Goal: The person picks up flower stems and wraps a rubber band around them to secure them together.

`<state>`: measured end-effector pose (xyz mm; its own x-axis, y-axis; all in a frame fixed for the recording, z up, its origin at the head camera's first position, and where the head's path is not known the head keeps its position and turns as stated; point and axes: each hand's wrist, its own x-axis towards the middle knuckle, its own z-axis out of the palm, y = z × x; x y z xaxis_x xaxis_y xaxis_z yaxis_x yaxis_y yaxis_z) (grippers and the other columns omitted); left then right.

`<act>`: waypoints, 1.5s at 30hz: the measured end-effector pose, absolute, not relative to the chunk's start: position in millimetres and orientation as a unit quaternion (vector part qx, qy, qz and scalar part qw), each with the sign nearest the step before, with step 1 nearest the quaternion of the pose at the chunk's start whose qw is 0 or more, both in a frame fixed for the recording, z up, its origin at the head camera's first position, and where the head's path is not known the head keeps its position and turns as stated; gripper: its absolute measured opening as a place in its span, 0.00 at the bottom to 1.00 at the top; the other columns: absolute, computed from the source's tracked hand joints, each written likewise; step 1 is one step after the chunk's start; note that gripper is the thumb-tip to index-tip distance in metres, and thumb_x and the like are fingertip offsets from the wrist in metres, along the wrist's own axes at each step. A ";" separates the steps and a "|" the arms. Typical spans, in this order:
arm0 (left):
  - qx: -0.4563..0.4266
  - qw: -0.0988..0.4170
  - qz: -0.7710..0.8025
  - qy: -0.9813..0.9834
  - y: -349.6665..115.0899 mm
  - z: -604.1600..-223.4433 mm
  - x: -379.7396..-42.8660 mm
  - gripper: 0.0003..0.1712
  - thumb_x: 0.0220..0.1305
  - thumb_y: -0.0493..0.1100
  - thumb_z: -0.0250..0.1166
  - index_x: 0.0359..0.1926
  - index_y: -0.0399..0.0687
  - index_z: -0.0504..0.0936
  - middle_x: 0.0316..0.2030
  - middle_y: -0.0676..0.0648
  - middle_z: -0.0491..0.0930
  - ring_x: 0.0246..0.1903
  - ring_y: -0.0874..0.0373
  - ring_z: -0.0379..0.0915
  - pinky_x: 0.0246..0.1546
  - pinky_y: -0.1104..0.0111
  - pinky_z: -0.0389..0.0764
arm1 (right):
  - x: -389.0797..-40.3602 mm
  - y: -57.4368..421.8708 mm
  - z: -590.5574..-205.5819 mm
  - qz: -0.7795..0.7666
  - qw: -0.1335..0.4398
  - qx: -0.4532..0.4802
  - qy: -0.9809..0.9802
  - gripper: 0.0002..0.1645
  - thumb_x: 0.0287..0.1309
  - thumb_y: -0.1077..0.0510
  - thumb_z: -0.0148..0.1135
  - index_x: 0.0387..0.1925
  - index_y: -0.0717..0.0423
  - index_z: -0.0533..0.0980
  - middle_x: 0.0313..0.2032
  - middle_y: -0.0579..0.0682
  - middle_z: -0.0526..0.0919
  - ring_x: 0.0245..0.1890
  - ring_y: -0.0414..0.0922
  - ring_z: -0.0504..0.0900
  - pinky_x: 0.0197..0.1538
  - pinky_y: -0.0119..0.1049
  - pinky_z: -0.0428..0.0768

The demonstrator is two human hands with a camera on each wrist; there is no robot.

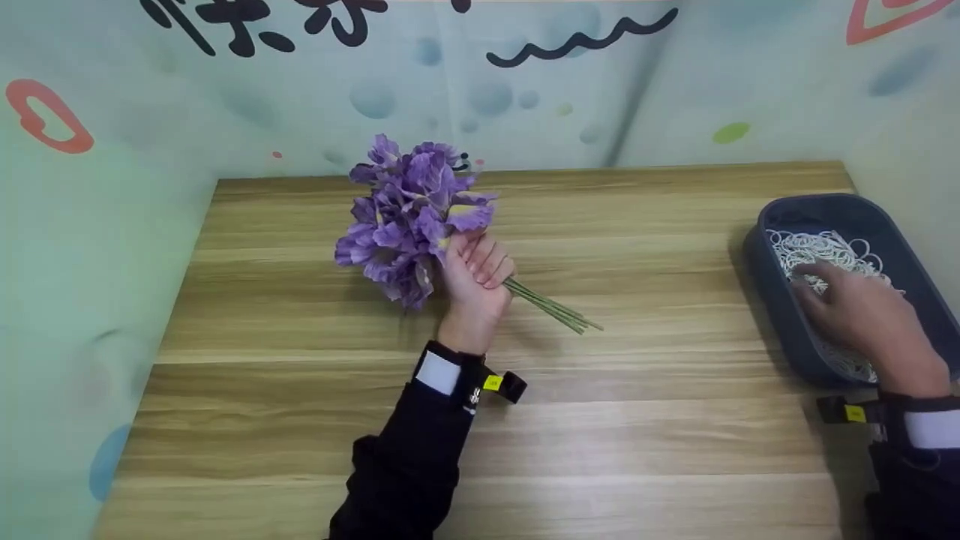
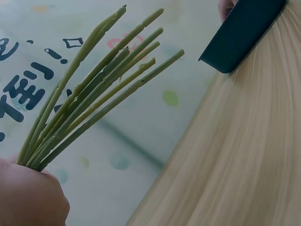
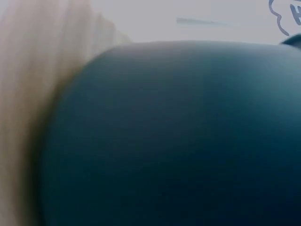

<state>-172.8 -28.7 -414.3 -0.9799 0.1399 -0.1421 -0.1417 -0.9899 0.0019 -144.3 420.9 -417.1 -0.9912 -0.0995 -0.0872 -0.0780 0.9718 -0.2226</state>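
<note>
My left hand (image 1: 476,281) grips a bunch of purple flowers (image 1: 412,210) by the stems, just below the blossoms. The thumb lies up against the petals, and the other fingers curl round the bundle. Several green stems (image 2: 101,87) stick out past that fist, their cut ends spread slightly apart. At the right, my right hand (image 1: 862,315) is inside a dark blue bin (image 1: 787,337), over a heap of white rubber bands (image 1: 825,247). Its thumb and forefinger are bent with a gap between them, and no band shows in it. The bin's wall fills most of the right wrist view.
A wood-grain table (image 1: 637,435) lies under both hands. Behind it and along the sides stands a pale printed backdrop (image 1: 540,97) with dark lettering and spots. The bin sits by the table's right edge, close to that side panel.
</note>
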 end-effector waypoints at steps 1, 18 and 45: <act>-0.072 0.071 0.995 0.005 -29.0 -416.1 -173.7 0.28 0.73 0.40 0.35 0.11 0.53 0.55 0.04 0.56 0.57 0.07 0.68 0.39 0.07 0.80 0.42 | -144.7 421.4 -418.2 -0.112 0.052 -0.047 0.991 0.27 0.75 0.47 0.49 0.60 0.65 0.73 0.35 0.70 0.82 0.37 0.72 0.80 0.37 0.72 0.74; -0.091 0.059 0.994 0.022 -33.0 -425.1 -178.8 0.29 0.73 0.39 0.37 0.10 0.53 0.55 0.04 0.56 0.56 0.04 0.67 0.47 0.06 0.80 0.43 | -144.0 416.0 -414.2 -0.124 0.020 -0.031 0.992 0.20 0.70 0.51 0.58 0.48 0.66 0.78 0.26 0.61 0.80 0.25 0.59 0.77 0.24 0.59 0.72; -0.079 0.053 0.995 0.021 -32.3 -423.3 -179.7 0.28 0.73 0.39 0.37 0.11 0.53 0.56 0.04 0.56 0.56 0.03 0.67 0.47 0.06 0.80 0.44 | -137.8 411.5 -401.2 -0.127 -0.097 -0.032 0.987 0.11 0.64 0.61 0.61 0.41 0.65 0.83 0.11 0.53 0.72 0.12 0.47 0.66 0.16 0.39 0.58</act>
